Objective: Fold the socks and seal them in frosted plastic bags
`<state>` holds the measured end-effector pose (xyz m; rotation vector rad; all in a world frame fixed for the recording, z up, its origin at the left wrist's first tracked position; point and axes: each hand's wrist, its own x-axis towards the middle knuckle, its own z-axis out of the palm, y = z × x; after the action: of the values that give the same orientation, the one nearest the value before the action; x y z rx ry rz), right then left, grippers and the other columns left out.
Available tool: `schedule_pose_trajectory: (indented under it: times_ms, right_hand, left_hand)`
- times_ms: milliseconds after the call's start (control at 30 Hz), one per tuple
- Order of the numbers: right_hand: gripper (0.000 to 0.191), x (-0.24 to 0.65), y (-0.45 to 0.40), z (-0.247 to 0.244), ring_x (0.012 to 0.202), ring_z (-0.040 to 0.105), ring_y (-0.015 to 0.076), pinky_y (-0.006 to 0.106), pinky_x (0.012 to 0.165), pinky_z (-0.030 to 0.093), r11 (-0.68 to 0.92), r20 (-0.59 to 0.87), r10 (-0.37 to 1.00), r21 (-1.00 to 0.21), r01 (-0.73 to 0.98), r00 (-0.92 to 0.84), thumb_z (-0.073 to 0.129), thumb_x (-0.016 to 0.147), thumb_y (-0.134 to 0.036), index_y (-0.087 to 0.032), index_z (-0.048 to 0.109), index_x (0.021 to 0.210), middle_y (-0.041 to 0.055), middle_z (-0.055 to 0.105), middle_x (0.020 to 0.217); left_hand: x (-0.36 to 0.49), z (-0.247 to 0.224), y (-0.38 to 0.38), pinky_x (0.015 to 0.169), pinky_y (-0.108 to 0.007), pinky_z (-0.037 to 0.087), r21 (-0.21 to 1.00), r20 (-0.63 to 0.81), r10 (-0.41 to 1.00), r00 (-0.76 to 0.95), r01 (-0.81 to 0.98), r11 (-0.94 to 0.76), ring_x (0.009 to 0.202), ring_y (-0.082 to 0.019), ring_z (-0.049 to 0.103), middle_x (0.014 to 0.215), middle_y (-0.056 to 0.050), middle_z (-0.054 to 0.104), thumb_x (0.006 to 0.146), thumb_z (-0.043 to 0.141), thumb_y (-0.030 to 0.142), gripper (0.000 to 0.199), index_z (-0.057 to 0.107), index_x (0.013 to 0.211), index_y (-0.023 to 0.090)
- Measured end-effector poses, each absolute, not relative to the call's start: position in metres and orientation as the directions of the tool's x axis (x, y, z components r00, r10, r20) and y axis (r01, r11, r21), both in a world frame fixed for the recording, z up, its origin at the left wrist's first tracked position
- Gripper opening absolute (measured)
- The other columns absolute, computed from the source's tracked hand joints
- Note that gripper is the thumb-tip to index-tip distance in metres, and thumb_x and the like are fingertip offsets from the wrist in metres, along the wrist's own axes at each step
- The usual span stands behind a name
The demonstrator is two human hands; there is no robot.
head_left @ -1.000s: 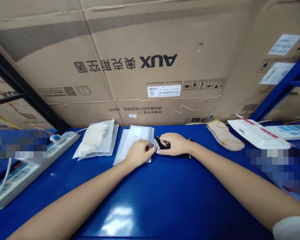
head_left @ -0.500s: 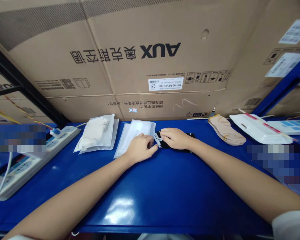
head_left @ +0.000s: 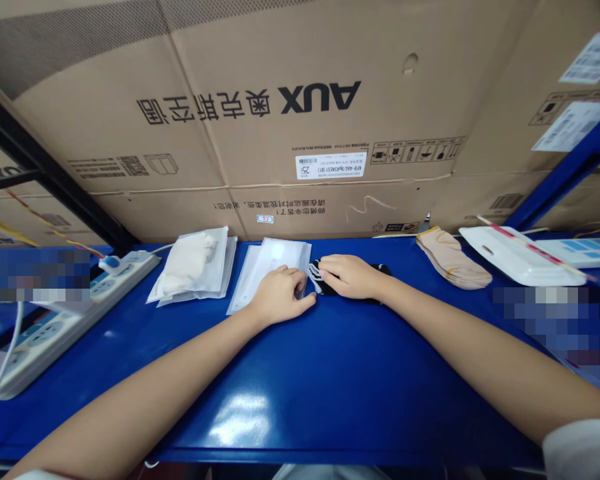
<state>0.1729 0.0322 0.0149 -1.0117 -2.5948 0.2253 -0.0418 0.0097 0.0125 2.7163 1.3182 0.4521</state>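
Observation:
Black socks [head_left: 317, 283] with pale striped cuffs lie folded on the blue table [head_left: 330, 373]. My right hand [head_left: 347, 277] covers their middle, its fingers and thumb closed on them near the cuffs. Part of the dark fabric shows beyond my wrist. Just left of the cuffs, my left hand [head_left: 283, 297] rests over the lower right part of some frosted plastic bags [head_left: 275, 257]. Its fingers are curled, the thumb stands apart, and nothing shows between them.
Frosted bags with pale contents [head_left: 190, 263] lie left, beside a long power strip [head_left: 55, 327]. Beige socks [head_left: 453, 260], a white tray [head_left: 520, 257] and a red-and-white stick [head_left: 530, 250] are on the right. A large cardboard box [head_left: 260, 147] stands behind.
The sock cuffs lie slightly more spread out under my right fingers. Both hands have stayed almost in place; the view has shifted a little.

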Motion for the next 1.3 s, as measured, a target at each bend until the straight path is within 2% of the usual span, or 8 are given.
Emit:
schedule_pose_trajectory:
  times_ms: [200, 433, 533, 667, 867, 1100, 1300]
  right_hand:
    - [0.034, 0.1726, 0.0286, 0.0186, 0.065, 0.044, 0.0147, 0.027, 0.059, 0.027, 0.76, 0.274, 0.65, -0.258, 0.597, -0.709, 0.058, 0.087, -0.05, -0.02, 0.051, 0.073, 0.0012, 0.054, 0.075]
    - [0.023, 0.1738, 0.031, 0.0159, 0.07, 0.048, 0.0162, 0.028, 0.063, 0.029, 0.765, 0.273, 0.644, -0.214, 0.608, -0.715, 0.044, 0.095, -0.029, -0.019, 0.051, 0.075, 0.0035, 0.056, 0.08]
    - [0.024, 0.174, 0.0306, 0.0157, 0.07, 0.048, 0.0161, 0.028, 0.063, 0.029, 0.768, 0.278, 0.641, -0.21, 0.606, -0.716, 0.047, 0.094, -0.035, -0.02, 0.05, 0.075, 0.0029, 0.056, 0.079]
    - [0.033, 0.1741, 0.0289, 0.0162, 0.07, 0.049, 0.0161, 0.027, 0.062, 0.03, 0.789, 0.284, 0.615, -0.2, 0.581, -0.736, 0.063, 0.082, -0.05, -0.02, 0.05, 0.075, 0.0015, 0.056, 0.078]
    - [0.019, 0.1732, 0.0292, 0.0164, 0.072, 0.05, 0.0171, 0.028, 0.062, 0.03, 0.76, 0.263, 0.649, -0.201, 0.618, -0.713, 0.051, 0.09, -0.034, -0.02, 0.052, 0.078, 0.0042, 0.059, 0.082]
    - [0.028, 0.1728, 0.0287, 0.0155, 0.072, 0.052, 0.0179, 0.028, 0.063, 0.031, 0.775, 0.276, 0.63, -0.173, 0.607, -0.726, 0.065, 0.078, -0.045, -0.02, 0.052, 0.075, 0.0034, 0.06, 0.081]
    - [0.02, 0.1722, 0.029, 0.0143, 0.071, 0.051, 0.0172, 0.028, 0.063, 0.031, 0.771, 0.285, 0.635, -0.18, 0.61, -0.718, 0.058, 0.084, -0.035, -0.02, 0.049, 0.075, 0.0037, 0.059, 0.081]
  left_hand:
    - [-0.0438, 0.0088, 0.0128, 0.068, -0.034, 0.038, 0.193, 0.244, 0.76, 0.602, 0.738, -0.647, 0.072, -0.021, 0.053, 0.07, -0.003, 0.061, 0.092, 0.047, 0.045, 0.034, 0.047, 0.068, 0.022]
    - [-0.0439, 0.0069, 0.0147, 0.07, -0.034, 0.038, 0.185, 0.24, 0.762, 0.602, 0.742, -0.644, 0.069, -0.021, 0.05, 0.068, -0.001, 0.058, 0.086, 0.054, 0.035, 0.025, 0.044, 0.067, 0.022]
    - [-0.0438, 0.0064, 0.0151, 0.07, -0.034, 0.038, 0.194, 0.245, 0.762, 0.6, 0.74, -0.644, 0.069, -0.021, 0.05, 0.068, -0.001, 0.059, 0.085, 0.054, 0.033, 0.024, 0.043, 0.067, 0.023]
    - [-0.0443, 0.0054, 0.0156, 0.068, -0.033, 0.037, 0.204, 0.249, 0.761, 0.599, 0.736, -0.645, 0.069, -0.021, 0.05, 0.068, -0.001, 0.059, 0.087, 0.052, 0.034, 0.025, 0.042, 0.066, 0.023]
    - [-0.0444, 0.0054, 0.0154, 0.069, -0.033, 0.037, 0.207, 0.254, 0.756, 0.603, 0.73, -0.652, 0.068, -0.02, 0.049, 0.067, -0.001, 0.058, 0.087, 0.051, 0.031, 0.024, 0.041, 0.066, 0.022]
    - [-0.0445, 0.0055, 0.0158, 0.067, -0.033, 0.036, 0.203, 0.252, 0.758, 0.602, 0.733, -0.65, 0.068, -0.021, 0.049, 0.067, -0.001, 0.058, 0.087, 0.051, 0.031, 0.025, 0.041, 0.066, 0.023]
    - [-0.0446, 0.0047, 0.0161, 0.067, -0.032, 0.037, 0.224, 0.263, 0.761, 0.594, 0.729, -0.646, 0.067, -0.02, 0.049, 0.066, 0.0, 0.057, 0.087, 0.054, 0.035, 0.028, 0.041, 0.065, 0.022]
